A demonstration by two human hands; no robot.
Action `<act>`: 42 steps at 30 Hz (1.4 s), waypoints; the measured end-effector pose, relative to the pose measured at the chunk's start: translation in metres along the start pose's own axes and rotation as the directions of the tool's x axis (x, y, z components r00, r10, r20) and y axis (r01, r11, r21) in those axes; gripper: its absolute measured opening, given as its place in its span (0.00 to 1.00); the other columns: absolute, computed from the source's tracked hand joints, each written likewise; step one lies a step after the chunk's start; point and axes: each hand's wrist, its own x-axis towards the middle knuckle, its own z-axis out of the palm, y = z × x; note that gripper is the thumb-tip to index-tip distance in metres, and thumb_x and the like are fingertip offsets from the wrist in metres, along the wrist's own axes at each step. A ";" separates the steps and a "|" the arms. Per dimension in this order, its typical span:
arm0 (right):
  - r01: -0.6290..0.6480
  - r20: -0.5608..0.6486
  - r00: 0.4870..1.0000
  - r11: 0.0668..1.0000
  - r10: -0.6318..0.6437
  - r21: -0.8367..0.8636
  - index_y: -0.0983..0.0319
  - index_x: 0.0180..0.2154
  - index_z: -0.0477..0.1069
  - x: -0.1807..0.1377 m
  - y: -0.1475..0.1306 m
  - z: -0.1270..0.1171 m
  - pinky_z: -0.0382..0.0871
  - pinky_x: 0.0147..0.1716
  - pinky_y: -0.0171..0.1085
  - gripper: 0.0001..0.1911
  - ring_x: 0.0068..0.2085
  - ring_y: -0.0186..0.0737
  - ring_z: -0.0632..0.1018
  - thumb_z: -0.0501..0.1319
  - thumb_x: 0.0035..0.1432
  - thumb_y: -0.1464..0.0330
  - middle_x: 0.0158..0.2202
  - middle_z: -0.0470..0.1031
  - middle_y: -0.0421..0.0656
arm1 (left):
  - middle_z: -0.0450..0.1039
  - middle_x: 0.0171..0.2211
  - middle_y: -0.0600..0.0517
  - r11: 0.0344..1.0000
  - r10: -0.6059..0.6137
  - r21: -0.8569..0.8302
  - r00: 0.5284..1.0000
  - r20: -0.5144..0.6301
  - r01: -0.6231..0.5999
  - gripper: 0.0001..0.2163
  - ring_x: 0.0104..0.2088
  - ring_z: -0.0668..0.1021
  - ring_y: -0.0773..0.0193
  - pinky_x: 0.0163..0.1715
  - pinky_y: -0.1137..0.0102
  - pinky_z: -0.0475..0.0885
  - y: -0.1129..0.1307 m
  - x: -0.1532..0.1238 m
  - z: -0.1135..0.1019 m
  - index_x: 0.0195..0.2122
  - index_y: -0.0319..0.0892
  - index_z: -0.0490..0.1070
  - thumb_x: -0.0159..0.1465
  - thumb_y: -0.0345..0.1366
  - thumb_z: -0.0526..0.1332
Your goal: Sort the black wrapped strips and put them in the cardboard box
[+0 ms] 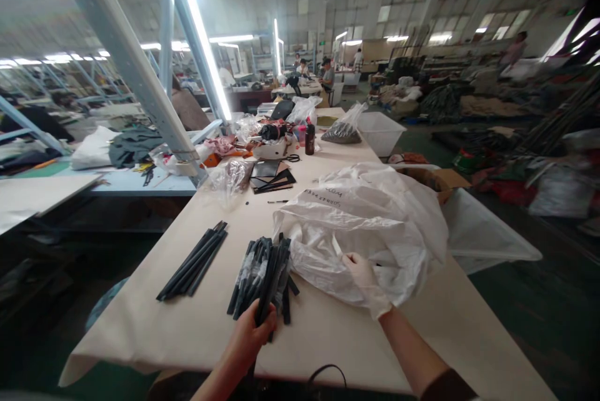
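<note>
1. Head view: near the lower middle of the frame, the left hand [254,328] is closed around some of the long, flat, dark strips [268,282] at the near side of a loose pile, its fingers wrapped about their lower ends.
2. The rest of that pile lies on the pale, paper-covered tabletop [140,332], with glints of clear, film-like material among the strips; whether this is wrapping or tape I cannot tell.
3. Right of centre, the right hand [360,271], in what looks like a pale glove, has its fingers pinched together on what seems to be a thin white strip [337,246], in front of the big, crumpled white plastic bag [370,213] with dark handwriting.
4. Left of the pile and well apart from it, a neater bundle of dark strips [193,263] lies slantwise, touched by neither hand.
5. As I judge it, the step in hand is gathering and holding the dark strips on the left while the white strip is managed on the right.
6. From this pose, the next move calls for a steady left grip, so that the strips do not fan apart, and for keeping the white strip clear of the bag's loose folds.
</note>
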 end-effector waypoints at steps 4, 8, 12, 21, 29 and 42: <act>-0.229 0.166 0.973 0.708 0.159 0.668 0.61 0.25 0.68 -0.067 -0.024 0.023 0.53 0.23 0.34 0.15 0.21 0.31 0.62 0.62 0.43 0.56 0.20 0.65 0.36 | 0.64 0.18 0.58 1.000 -0.006 -0.010 0.997 0.081 0.006 0.12 0.15 0.62 0.74 0.15 0.77 0.58 0.014 0.020 0.033 0.30 0.39 0.64 0.51 0.42 0.59; -0.309 0.273 0.951 0.527 0.147 0.792 0.61 0.25 0.69 -0.111 -0.051 0.048 0.52 0.25 0.34 0.16 0.22 0.30 0.59 0.66 0.39 0.56 0.20 0.62 0.35 | 0.58 0.14 0.60 0.991 -0.055 -0.114 0.991 0.118 0.069 0.13 0.15 0.61 0.74 0.15 0.77 0.56 0.027 0.042 0.063 0.33 0.37 0.67 0.52 0.41 0.59; -0.251 0.262 0.962 0.603 0.072 0.757 0.63 0.22 0.67 -0.129 -0.054 0.058 0.50 0.25 0.35 0.17 0.23 0.30 0.57 0.62 0.46 0.55 0.20 0.58 0.35 | 0.60 0.16 0.60 0.963 -0.050 -0.254 0.988 0.147 0.087 0.13 0.16 0.62 0.75 0.16 0.78 0.57 0.032 0.050 0.075 0.33 0.36 0.67 0.50 0.38 0.61; -0.301 0.405 0.914 0.625 -0.026 0.720 0.62 0.29 0.69 -0.129 -0.070 0.051 0.57 0.31 0.36 0.19 0.29 0.33 0.65 0.61 0.47 0.52 0.28 0.67 0.39 | 0.64 0.18 0.59 0.988 0.098 -0.131 0.989 0.111 -0.084 0.12 0.17 0.65 0.73 0.18 0.76 0.61 0.020 0.058 0.048 0.32 0.37 0.68 0.47 0.36 0.63; -0.469 0.557 0.830 0.524 -0.013 0.711 0.63 0.24 0.71 -0.116 -0.100 0.083 0.54 0.25 0.33 0.16 0.23 0.29 0.63 0.69 0.39 0.59 0.20 0.65 0.36 | 0.65 0.23 0.58 0.988 0.144 -0.074 0.983 0.113 -0.137 0.12 0.18 0.64 0.73 0.18 0.76 0.61 0.014 0.052 -0.006 0.35 0.39 0.67 0.52 0.40 0.60; -0.501 0.497 0.865 0.192 0.072 0.844 0.61 0.22 0.66 -0.115 -0.124 0.101 0.60 0.25 0.32 0.14 0.23 0.29 0.64 0.69 0.40 0.62 0.20 0.64 0.35 | 0.64 0.21 0.58 0.998 0.038 -0.053 0.995 0.092 -0.034 0.13 0.19 0.63 0.72 0.19 0.76 0.59 0.009 0.027 -0.026 0.31 0.39 0.68 0.51 0.44 0.61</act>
